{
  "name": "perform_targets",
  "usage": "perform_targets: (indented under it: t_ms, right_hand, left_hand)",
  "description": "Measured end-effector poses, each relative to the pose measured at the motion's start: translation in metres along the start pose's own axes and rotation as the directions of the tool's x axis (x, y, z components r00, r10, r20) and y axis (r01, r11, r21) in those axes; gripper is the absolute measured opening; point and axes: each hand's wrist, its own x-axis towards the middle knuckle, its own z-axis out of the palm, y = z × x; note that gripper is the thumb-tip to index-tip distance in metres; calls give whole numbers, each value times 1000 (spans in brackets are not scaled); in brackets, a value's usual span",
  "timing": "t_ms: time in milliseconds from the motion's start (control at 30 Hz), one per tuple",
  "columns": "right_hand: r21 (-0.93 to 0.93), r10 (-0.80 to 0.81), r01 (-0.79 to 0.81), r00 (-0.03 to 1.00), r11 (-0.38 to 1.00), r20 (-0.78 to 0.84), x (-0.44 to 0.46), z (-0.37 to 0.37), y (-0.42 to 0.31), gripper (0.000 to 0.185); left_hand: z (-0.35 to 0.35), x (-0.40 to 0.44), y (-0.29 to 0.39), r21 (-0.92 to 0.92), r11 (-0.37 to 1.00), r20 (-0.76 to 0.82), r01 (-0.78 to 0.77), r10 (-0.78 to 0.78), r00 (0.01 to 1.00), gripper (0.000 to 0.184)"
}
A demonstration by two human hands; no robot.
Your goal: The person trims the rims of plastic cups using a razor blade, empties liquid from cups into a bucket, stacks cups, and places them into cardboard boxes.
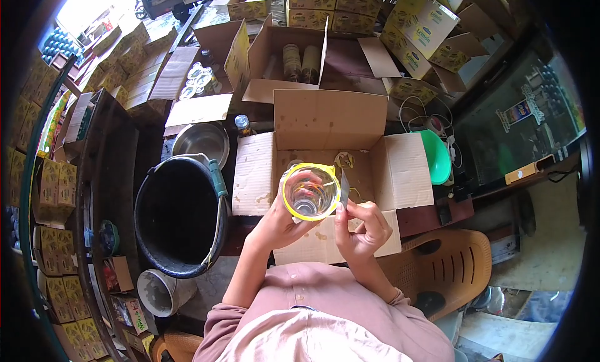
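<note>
A clear plastic cup (306,203) with a yellow rim is tilted so that its open mouth faces me. My left hand (275,224) is wrapped round its left side and underside, and some fingers show through the clear wall. At the cup's right edge, my right hand (364,232) pinches a thin grey blade-like piece (344,190) between thumb and fingers. Under both hands stands an open cardboard box (331,119) with its flaps folded out. Inside it lie a crumpled yellowish scrap (344,160) and a thin yellow strip.
A black bucket (178,218) stands at the left, near a metal bowl (209,143) and a small jar (242,123). To the right are a green bowl (434,156), cables and an orange plastic chair (440,268). Open cartons (284,90) stand behind the box.
</note>
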Motion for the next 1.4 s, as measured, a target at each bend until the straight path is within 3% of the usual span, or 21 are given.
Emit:
perform_targets:
  t_ms: [567, 767, 967, 1400]
  right_hand:
    - [-96, -80, 79, 997, 992, -5, 10, 6, 0, 15]
    - [2, -11, 11, 1000, 1000, 12, 11, 5, 8, 15]
    - [31, 100, -101, 995, 994, 4, 10, 1, 5, 11]
    - [32, 59, -59, 998, 998, 3, 7, 1, 6, 12]
  left_hand:
    - [-6, -7, -7, 103, 995, 41, -6, 2, 999, 70]
    - [-5, -5, 2, 129, 990, 86, -59, 48, 995, 69]
    - [-5, -2, 0, 11, 1000, 37, -5, 5, 999, 67]
    - [-2, -3, 4, -1, 1000, 66, 16, -16, 998, 64]
